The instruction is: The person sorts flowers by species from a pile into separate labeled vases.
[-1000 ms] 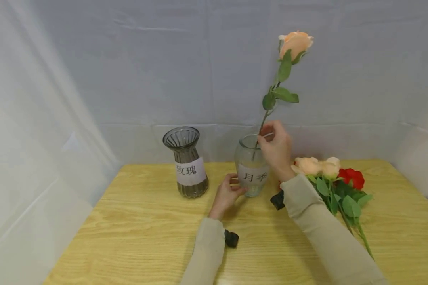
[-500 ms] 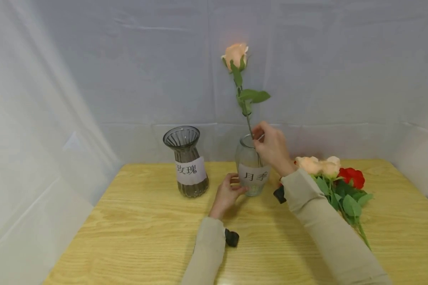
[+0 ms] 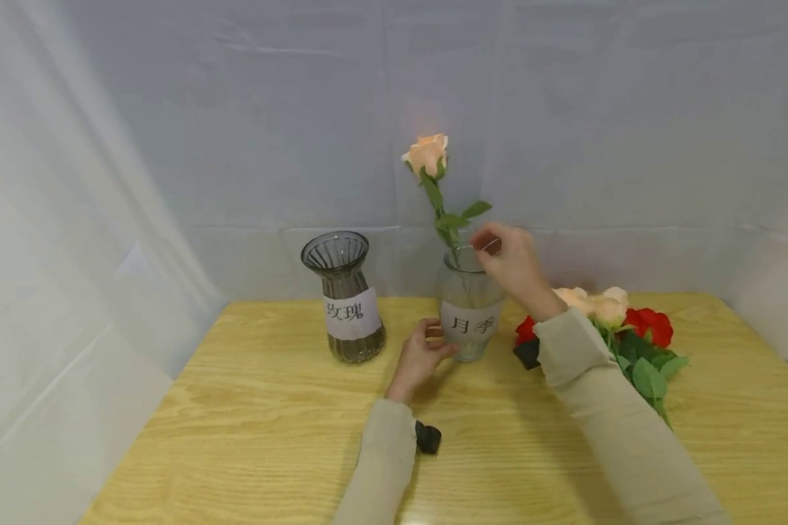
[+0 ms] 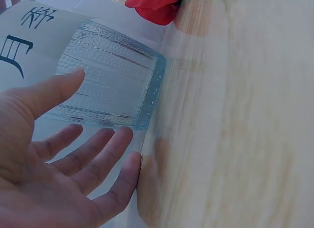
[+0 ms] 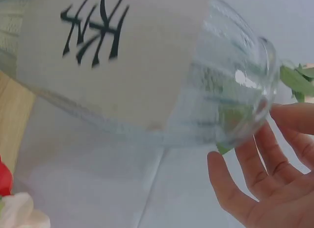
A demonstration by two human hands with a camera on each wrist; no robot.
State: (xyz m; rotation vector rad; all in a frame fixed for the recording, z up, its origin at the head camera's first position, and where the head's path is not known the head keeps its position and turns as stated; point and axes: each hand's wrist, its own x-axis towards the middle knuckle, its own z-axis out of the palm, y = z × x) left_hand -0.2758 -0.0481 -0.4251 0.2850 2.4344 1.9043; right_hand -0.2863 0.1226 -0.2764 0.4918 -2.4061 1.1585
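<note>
A peach rose (image 3: 427, 155) with green leaves stands tilted left in the clear glass vase (image 3: 474, 348), its stem inside the neck. A white label with black characters wraps the vase. My left hand (image 3: 419, 361) holds the vase low on its left side, thumb in front and fingers curved around its side. In the left wrist view the thumb (image 4: 73, 80) lies over the glass. My right hand (image 3: 515, 264) is at the vase's right rim, fingers loosely bent and apart from the stem. In the right wrist view, its fingertips (image 5: 252, 149) lie near the rim, partly behind the glass.
A grey ribbed vase (image 3: 354, 348) with a labelled front stands to the left. On the right lie peach flowers (image 3: 609, 306) and red flowers (image 3: 650, 328) with green stems, partly behind the right sleeve. A pale cloth (image 3: 269, 146) hangs behind the wooden table (image 3: 269, 437).
The rose swung left, then sank lower into the clear vase. My right hand let go of its stem and moved slightly right. My left hand stayed on the vase.
</note>
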